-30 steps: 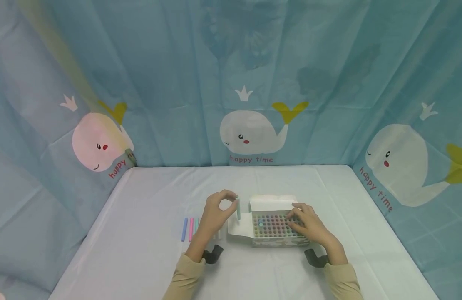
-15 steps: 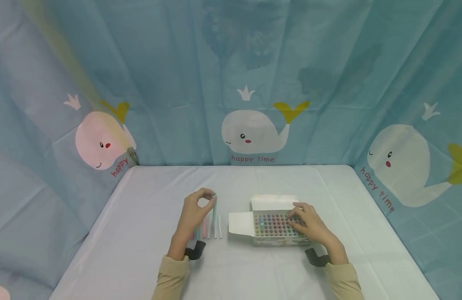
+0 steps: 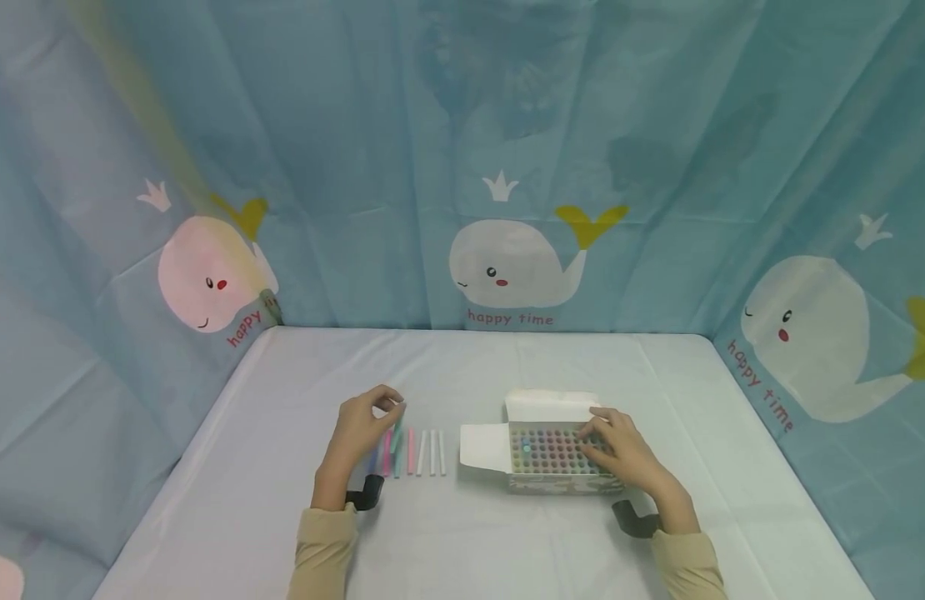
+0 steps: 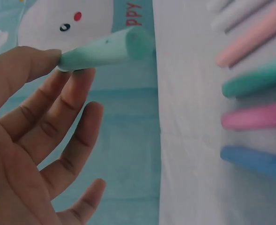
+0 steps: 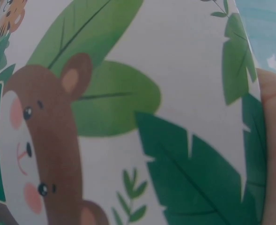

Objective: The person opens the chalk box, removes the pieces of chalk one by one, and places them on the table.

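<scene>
My left hand (image 3: 363, 425) pinches a mint-green chalk stick (image 4: 100, 51) by one end between thumb and fingertips; the left wrist view shows it held off the table. It hangs over a row of loose chalks: a blue chalk (image 4: 255, 159), a pink chalk (image 4: 257, 116), a green chalk (image 4: 257, 77), a salmon chalk (image 3: 411, 452) and several white ones (image 3: 432, 452). My right hand (image 3: 620, 446) rests over the right end of an open chalk box (image 3: 563, 483), fingers loosely bent. The hand covers that end of the packed chalks.
The box's white side flap (image 3: 485, 447) lies out to its left and its back flap (image 3: 550, 407) stands up. A blue chalk end (image 3: 526, 447) pokes above the others in the box. A whale-print curtain (image 3: 357, 208) surrounds the white table (image 3: 507, 542).
Carrying the green chalk, my left hand has moved left from beside the box flap to above the left part of the row and lowered somewhat. The right hand stays on the box.
</scene>
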A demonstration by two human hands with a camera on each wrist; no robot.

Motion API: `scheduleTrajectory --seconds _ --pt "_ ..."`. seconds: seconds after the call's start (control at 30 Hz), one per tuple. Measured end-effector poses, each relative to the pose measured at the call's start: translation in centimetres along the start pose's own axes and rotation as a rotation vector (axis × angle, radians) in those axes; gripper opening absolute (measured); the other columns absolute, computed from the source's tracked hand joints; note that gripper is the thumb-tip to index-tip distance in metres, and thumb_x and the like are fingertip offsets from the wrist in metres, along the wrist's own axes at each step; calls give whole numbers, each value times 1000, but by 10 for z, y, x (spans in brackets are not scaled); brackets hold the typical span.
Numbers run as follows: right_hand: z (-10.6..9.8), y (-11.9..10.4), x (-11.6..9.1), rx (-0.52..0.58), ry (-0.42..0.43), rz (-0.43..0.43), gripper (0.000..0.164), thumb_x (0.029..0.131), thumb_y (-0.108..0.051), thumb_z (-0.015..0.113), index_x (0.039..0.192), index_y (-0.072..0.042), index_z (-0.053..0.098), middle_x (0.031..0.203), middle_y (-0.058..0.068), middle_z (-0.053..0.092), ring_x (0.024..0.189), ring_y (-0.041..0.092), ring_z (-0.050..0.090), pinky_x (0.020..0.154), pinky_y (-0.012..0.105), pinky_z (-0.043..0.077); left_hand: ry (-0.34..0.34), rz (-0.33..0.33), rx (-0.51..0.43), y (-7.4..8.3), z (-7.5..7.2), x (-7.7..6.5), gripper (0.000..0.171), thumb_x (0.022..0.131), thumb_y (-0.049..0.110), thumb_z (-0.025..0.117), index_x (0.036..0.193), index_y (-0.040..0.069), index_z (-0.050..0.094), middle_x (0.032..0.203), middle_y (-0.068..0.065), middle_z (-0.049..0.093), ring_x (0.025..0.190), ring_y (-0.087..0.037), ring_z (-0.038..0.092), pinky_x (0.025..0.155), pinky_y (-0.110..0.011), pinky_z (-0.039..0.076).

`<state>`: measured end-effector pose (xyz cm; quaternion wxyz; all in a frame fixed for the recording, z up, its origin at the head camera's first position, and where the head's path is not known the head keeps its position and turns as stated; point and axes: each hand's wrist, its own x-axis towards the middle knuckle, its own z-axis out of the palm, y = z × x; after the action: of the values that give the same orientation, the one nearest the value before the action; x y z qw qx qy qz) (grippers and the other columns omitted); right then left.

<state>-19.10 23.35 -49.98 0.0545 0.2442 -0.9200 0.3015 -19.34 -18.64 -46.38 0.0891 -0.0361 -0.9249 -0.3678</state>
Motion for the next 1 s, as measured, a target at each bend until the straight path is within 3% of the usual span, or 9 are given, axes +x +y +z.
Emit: scheduleTrajectory --seconds 0.23,0.6,0.83,1.0 --pt "0 1 0 3 -1 12 12 81 -22 62 91 -20 56 125 19 39 117 37 30 87 56 32 -35 -42 79 -14 -6 -2 15 82 33 59 92 22 61 81 5 62 77 -17 56 68 -35 44" --pt "0 0 0 -13 8 -13 13 80 -20 63 91 -19 56 125 20 39 115 38 32 84 57 34 -64 -191 180 -38 -13 -6 19 82 30 58 90 14 63 76 2 62 62 -12 53 69 -41 39" --pt "-1 -1 1 -1 -4 9 12 80 -21 62 91 -19 56 125 18 39 118 36 30 88 57 32 -94 -254 212 -52 -8 -5 21 81 30 59 90 11 63 76 1 63 60 -12 53 66 -41 40" --pt "-1 -1 0 -10 -17 48 13 81 -23 62 91 -22 55 127 14 37 120 34 29 90 55 32 -83 -282 227 -59 -2 -3 20 80 29 61 85 10 64 74 -1 62 64 -15 54 71 -46 37"
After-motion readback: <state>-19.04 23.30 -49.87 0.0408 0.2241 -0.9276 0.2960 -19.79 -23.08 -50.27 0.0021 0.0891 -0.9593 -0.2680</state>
